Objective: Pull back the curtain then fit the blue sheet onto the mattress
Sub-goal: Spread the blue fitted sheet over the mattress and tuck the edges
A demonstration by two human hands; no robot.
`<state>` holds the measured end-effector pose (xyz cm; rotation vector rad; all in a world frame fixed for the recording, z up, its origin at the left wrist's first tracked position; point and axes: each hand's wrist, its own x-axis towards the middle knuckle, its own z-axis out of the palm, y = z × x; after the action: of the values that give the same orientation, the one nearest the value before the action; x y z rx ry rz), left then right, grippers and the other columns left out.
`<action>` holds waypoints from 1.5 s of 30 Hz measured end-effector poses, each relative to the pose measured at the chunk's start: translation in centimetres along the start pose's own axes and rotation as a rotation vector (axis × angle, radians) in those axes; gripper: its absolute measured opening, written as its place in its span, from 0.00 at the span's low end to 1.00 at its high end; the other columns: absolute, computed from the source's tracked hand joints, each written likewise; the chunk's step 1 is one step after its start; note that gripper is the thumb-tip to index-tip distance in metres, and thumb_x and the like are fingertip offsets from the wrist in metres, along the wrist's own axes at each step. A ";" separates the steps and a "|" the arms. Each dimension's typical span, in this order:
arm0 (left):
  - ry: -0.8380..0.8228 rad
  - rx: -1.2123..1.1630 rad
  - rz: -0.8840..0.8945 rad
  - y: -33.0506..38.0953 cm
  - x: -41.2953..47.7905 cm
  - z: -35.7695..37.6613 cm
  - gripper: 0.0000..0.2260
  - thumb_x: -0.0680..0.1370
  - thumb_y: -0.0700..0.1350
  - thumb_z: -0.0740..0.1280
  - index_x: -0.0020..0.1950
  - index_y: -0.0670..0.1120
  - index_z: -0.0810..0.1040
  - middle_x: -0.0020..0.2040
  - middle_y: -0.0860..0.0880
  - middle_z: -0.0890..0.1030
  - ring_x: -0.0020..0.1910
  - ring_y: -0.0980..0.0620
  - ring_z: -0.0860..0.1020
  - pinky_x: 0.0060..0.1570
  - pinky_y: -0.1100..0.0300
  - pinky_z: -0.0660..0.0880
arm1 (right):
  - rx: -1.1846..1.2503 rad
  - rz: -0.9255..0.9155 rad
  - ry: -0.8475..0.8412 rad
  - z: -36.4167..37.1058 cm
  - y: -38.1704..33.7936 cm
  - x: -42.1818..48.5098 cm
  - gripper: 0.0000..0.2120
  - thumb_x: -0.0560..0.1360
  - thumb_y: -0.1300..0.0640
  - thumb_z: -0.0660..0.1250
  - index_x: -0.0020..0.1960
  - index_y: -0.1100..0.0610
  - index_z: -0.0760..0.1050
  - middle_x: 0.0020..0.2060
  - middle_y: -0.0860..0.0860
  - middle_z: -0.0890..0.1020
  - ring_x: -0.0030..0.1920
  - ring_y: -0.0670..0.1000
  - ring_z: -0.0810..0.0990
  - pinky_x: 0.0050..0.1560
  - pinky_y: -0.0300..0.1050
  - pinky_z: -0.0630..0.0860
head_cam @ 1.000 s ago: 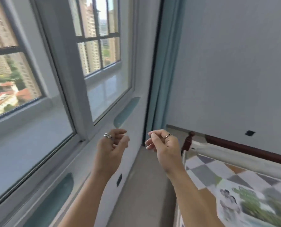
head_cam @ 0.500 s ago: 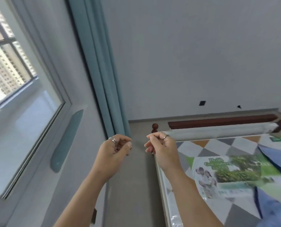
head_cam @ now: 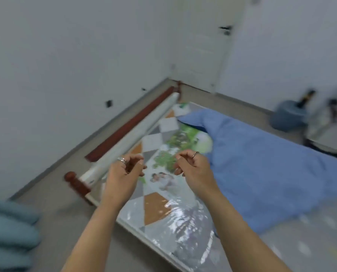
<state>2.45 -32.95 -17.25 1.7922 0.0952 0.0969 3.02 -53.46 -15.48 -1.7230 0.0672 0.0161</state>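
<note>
Fingers [head_cam: 137, 160] of the left hand [head_cam: 122, 177]: loosely curled, released, grasping nothing; a ring on one. Right hand [head_cam: 196, 171]: same, fingers half-curled and empty, a ring on one. The hands are raised side by side, apart, above the left part of the mattress [head_cam: 159, 211].

Mattress: wrapped in glossy plastic, patterned in grey, white and orange diamonds, with a printed green label under the hands. Its left edge runs diagonally from the dark red bedpost [head_cam: 76, 183] toward the bottom of the view.

Blue sheet [head_cam: 261, 167]: lies rumpled on the right part of the mattress, not fitted. Its nearest edge is just right of the right hand. The left strip and near end of the mattress are bare.

Head end: a pale roll [head_cam: 142, 128] lies along the mattress beside a dark red rail [head_cam: 130, 122], close to the wall.

Open room: a strip of grey floor [head_cam: 69, 218] runs between the mattress edge and the wall. Teal curtain [head_cam: 8, 224] is bunched at lower left, well apart from the bed. Far right: blue-grey object [head_cam: 286, 116], too blurred to identify.
</note>
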 end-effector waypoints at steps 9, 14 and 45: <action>-0.663 -0.141 0.106 2.6 0.7 19.0 0.03 0.80 0.38 0.67 0.48 0.45 0.80 0.38 0.48 0.85 0.33 0.55 0.81 0.33 0.70 0.74 | -0.077 0.201 0.730 -14.3 1.8 -12.7 0.06 0.80 0.60 0.66 0.49 0.61 0.80 0.39 0.59 0.85 0.34 0.48 0.82 0.34 0.33 0.73; -0.871 -0.141 0.163 5.5 -4.8 26.2 0.04 0.80 0.36 0.67 0.49 0.43 0.80 0.40 0.43 0.84 0.33 0.57 0.81 0.33 0.71 0.73 | -0.001 0.220 0.953 -19.0 2.7 -20.5 0.06 0.80 0.61 0.66 0.50 0.62 0.80 0.39 0.57 0.84 0.33 0.44 0.81 0.33 0.31 0.73; -0.959 0.236 -0.069 -2.4 -21.3 73.0 0.04 0.76 0.38 0.68 0.44 0.46 0.81 0.38 0.46 0.83 0.40 0.45 0.82 0.45 0.54 0.78 | 0.130 0.602 1.010 -60.5 26.3 -29.1 0.06 0.78 0.61 0.66 0.48 0.54 0.81 0.37 0.51 0.85 0.34 0.49 0.83 0.36 0.42 0.75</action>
<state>-10.11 -105.57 -36.06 1.8912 -0.5358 -0.8471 -29.11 -116.16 -30.78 -1.3724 1.2906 -0.4046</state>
